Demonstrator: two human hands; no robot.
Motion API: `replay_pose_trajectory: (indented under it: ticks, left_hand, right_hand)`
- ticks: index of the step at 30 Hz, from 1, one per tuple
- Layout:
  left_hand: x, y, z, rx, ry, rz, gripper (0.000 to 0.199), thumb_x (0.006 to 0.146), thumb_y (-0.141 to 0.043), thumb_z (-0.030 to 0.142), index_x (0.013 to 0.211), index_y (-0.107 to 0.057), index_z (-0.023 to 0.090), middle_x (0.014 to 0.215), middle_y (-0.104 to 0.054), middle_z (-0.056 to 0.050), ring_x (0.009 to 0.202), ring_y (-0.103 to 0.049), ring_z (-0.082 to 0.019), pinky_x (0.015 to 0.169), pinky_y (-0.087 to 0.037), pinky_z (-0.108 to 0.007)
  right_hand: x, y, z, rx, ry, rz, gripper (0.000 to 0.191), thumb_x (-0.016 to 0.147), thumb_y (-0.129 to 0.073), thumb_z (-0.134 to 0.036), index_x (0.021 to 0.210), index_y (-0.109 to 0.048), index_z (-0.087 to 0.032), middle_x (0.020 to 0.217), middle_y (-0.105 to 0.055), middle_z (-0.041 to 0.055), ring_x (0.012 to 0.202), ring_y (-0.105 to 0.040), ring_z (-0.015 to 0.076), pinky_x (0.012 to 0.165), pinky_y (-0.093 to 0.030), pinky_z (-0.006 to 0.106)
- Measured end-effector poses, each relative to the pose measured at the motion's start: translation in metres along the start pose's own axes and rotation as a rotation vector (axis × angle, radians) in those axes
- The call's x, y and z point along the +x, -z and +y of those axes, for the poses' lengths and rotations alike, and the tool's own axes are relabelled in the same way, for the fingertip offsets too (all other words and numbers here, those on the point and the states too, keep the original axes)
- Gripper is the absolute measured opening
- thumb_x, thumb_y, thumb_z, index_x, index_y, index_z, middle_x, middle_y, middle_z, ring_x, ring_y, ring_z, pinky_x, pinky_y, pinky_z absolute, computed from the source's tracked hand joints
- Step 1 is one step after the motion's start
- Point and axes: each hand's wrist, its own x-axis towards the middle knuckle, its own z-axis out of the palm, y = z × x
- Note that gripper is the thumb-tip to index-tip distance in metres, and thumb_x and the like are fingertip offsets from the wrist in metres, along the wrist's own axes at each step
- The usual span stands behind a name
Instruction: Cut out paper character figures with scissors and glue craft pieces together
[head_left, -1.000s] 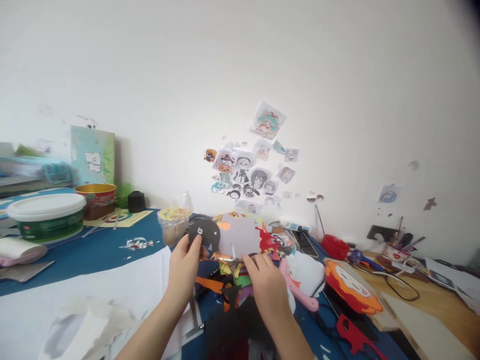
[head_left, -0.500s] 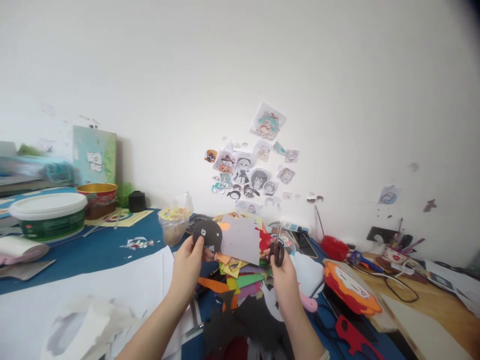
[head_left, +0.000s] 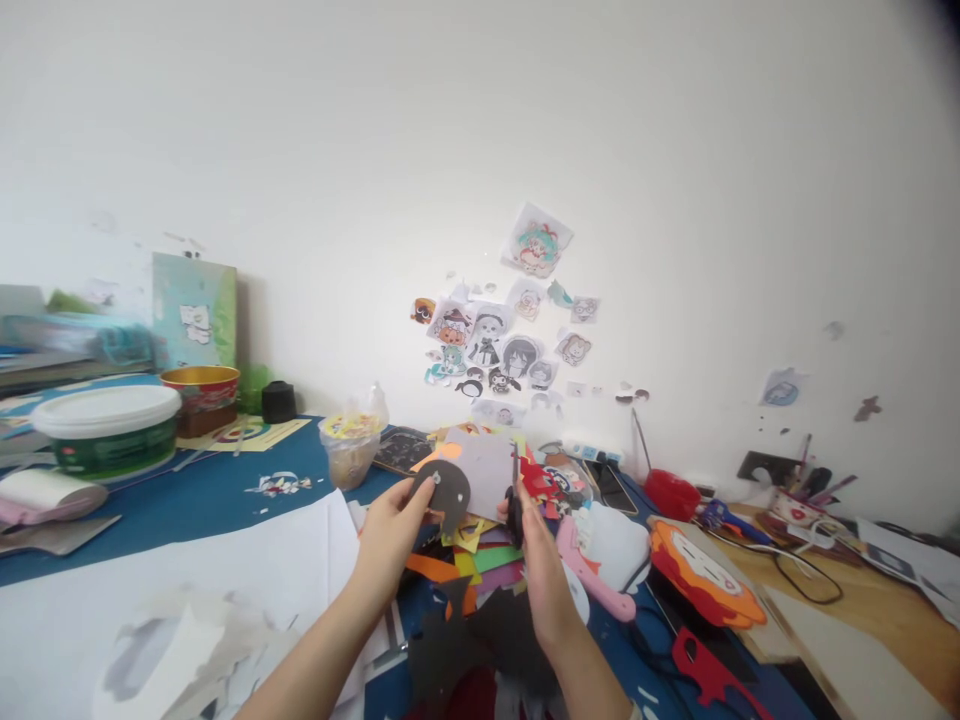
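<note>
My left hand [head_left: 400, 517] pinches a rounded black paper cutout [head_left: 452, 492] with a small pale mark on it. Close by on the right, my right hand [head_left: 534, 535] is closed around black-handled scissors [head_left: 514, 505], their blades pointing up. Whether the blades are parted I cannot tell. Behind both hands a pale lilac sheet [head_left: 484, 465] rests on a heap of coloured paper scraps [head_left: 499, 557]. Black paper pieces [head_left: 510, 625] lie below, between my forearms.
White paper sheets [head_left: 247, 570] spread at the left. A plastic cup [head_left: 350, 455] stands behind them, a white-lidded tub [head_left: 105, 440] farther left. At right are a pink-handled tool [head_left: 592, 575], an orange cutout [head_left: 701, 572] and a red bowl [head_left: 671, 492]. Drawings hang on the wall.
My hands have come closer together. The black cutout has moved right and slightly down, and is turned. The scissors have shifted left and now show edge-on.
</note>
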Motion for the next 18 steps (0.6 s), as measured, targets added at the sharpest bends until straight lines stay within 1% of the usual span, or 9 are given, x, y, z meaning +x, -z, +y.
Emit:
replay_pose_trajectory:
  ticks: [2,6,8,10,12,14,16,18]
  left_hand:
    - [-0.003,0.0,0.004,-0.008,0.014,-0.016,0.035,0.066,-0.059,0.042,0.085,-0.064,0.013,0.087,-0.068,-0.007,0.077,-0.062,-0.021,0.067,-0.05,-0.03]
    - [-0.008,0.0,0.01,-0.076,-0.003,-0.148,0.039,0.065,-0.059,0.036,0.098,-0.063,0.016,0.105,-0.065,-0.007,0.09,-0.06,-0.022,0.069,-0.049,-0.027]
    - [-0.01,-0.001,0.011,-0.072,-0.022,-0.191,0.038,0.066,-0.058,0.036,0.098,-0.063,0.016,0.106,-0.064,-0.007,0.089,-0.06,-0.023,0.067,-0.049,-0.027]
    - [-0.011,-0.001,0.012,-0.051,-0.051,-0.184,0.034,0.068,-0.056,0.04,0.092,-0.064,0.016,0.099,-0.066,-0.006,0.084,-0.06,-0.022,0.065,-0.049,-0.026]
    - [-0.01,-0.001,0.012,-0.005,-0.119,-0.15,0.032,0.07,-0.054,0.043,0.086,-0.063,0.016,0.092,-0.066,-0.005,0.084,-0.059,-0.022,0.068,-0.048,-0.027]
    - [-0.009,0.0,0.012,0.073,-0.233,-0.135,0.028,0.073,-0.051,0.041,0.084,-0.061,0.017,0.09,-0.064,-0.005,0.088,-0.057,-0.022,0.074,-0.046,-0.029]
    - [-0.007,0.001,0.011,0.173,-0.364,-0.163,0.024,0.076,-0.048,0.037,0.083,-0.06,0.018,0.089,-0.063,-0.006,0.089,-0.055,-0.022,0.079,-0.044,-0.03]
    - [-0.007,0.002,0.01,0.258,-0.48,-0.197,0.022,0.078,-0.045,0.034,0.083,-0.06,0.019,0.09,-0.061,-0.006,0.09,-0.054,-0.021,0.081,-0.042,-0.031]
  right_hand:
    - [0.0,-0.003,0.001,-0.042,0.041,0.016,0.044,0.089,-0.027,-0.034,0.13,-0.038,-0.02,0.134,-0.039,0.0034,0.125,-0.031,0.0164,0.104,-0.027,0.035]
    - [0.002,-0.006,0.001,-0.133,0.04,-0.047,0.045,0.084,-0.032,-0.021,0.128,-0.041,-0.021,0.132,-0.041,0.002,0.125,-0.032,0.0159,0.102,-0.03,0.031]
    - [0.002,-0.007,0.001,-0.169,0.035,-0.069,0.049,0.08,-0.034,-0.015,0.128,-0.042,-0.022,0.13,-0.044,0.0015,0.124,-0.035,0.016,0.101,-0.033,0.03]
    - [0.003,-0.008,0.002,-0.19,0.053,-0.081,0.052,0.076,-0.036,-0.012,0.127,-0.043,-0.022,0.128,-0.046,0.0018,0.122,-0.037,0.0164,0.1,-0.033,0.03]
    - [0.004,-0.01,0.003,-0.178,0.074,-0.097,0.052,0.075,-0.04,-0.012,0.126,-0.044,-0.022,0.124,-0.049,0.0033,0.118,-0.042,0.0172,0.097,-0.037,0.03]
    - [0.006,-0.01,0.004,-0.15,0.088,-0.118,0.053,0.072,-0.046,-0.014,0.124,-0.046,-0.02,0.12,-0.052,0.0058,0.112,-0.048,0.0184,0.092,-0.041,0.029]
    - [0.007,-0.01,0.004,-0.144,0.094,-0.13,0.053,0.067,-0.053,-0.015,0.12,-0.05,-0.019,0.115,-0.054,0.0073,0.102,-0.054,0.0194,0.087,-0.046,0.029]
    - [0.008,-0.007,0.005,-0.174,0.1,-0.116,0.052,0.062,-0.058,-0.013,0.113,-0.055,-0.02,0.11,-0.056,0.007,0.093,-0.058,0.0196,0.082,-0.048,0.029]
